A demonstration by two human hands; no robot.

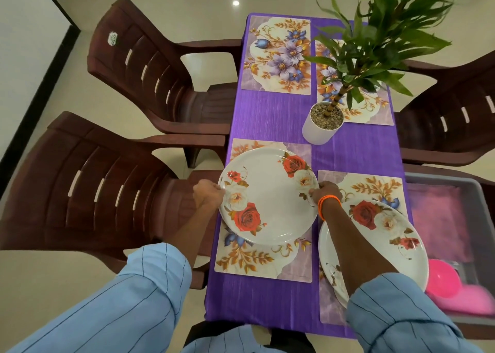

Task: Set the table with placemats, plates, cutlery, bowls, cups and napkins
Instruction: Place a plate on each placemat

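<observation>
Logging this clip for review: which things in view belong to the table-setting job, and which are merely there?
Part of the job:
four floral placemats
rose plate, gripped at its rim by left hand and right hand
second rose plate
grey tub with pink bowls

Merely there:
potted plant
brown chairs
purple tablecloth

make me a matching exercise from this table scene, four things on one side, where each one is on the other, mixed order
Things:
1. rose plate
2. second rose plate
3. potted plant
4. pink bowl

Places:
A. in the grey tub to the right of the table
B. held at its rim by the left hand and right hand, over the near left placemat
C. on the purple tablecloth mid-table
D. on the near right placemat, nobody holding it

Pairs: 1-B, 2-D, 3-C, 4-A
</observation>
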